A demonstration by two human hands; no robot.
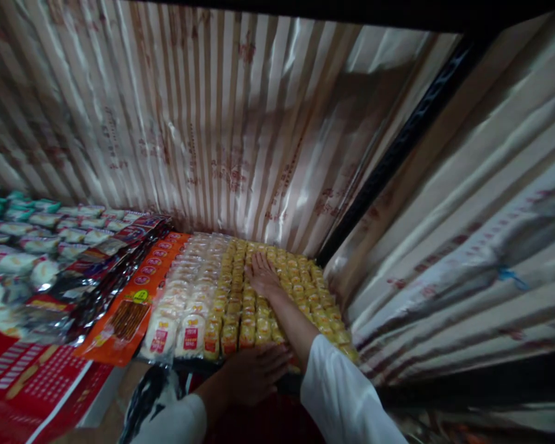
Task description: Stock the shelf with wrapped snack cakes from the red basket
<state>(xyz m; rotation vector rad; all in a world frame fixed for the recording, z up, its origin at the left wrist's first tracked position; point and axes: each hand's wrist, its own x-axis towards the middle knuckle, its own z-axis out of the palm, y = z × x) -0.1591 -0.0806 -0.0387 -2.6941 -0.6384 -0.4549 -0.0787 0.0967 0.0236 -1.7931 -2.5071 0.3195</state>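
Observation:
Rows of small yellow-wrapped snack packs (300, 277) are lined up on a shelf. My right hand (263, 276) reaches over them and lies flat on top toward the back, fingers stretched out, holding nothing. Lower down, my left hand (254, 373) is at the front edge of the same rows, its fingers extended to the right; it is dim and a little blurred. It seems to rest against the front packs, but contact is hard to make out. To the left stand rows of clear-wrapped white round snacks (192, 333).
Left of these lie an orange snack bag (132, 308), dark shiny packets (115, 253) and several white packets (41, 246). A red printed box (32, 382) is at the lower left. Pleated printed sheeting (213, 123) hangs behind; a black metal post (398, 148) rises at the right corner.

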